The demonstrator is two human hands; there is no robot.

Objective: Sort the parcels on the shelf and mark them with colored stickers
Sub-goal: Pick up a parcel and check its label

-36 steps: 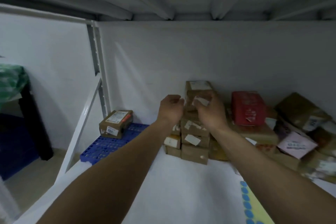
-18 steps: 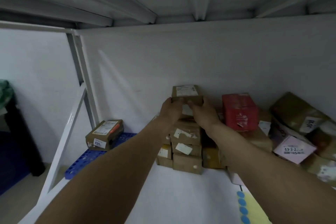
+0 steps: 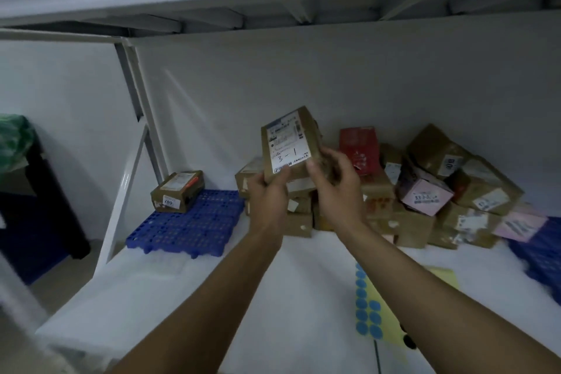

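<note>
A small brown cardboard parcel with a white label marked "3-1" is lifted off the stack and tilted so its label faces me. My left hand grips its lower left corner, and my right hand grips its lower right side. Below it stands the stack of brown parcels against the back wall. A sheet of blue round stickers on yellow backing lies on the white shelf, near my right forearm.
One brown parcel marked "200" sits on a blue plastic pallet at the left. A jumble of brown, red and pink parcels fills the right. Another blue pallet shows at the far right. The upper shelf hangs close overhead.
Both hands took the top parcel off the stack, raised it and tipped its label toward me. The camera also pulled back and tilted down.
</note>
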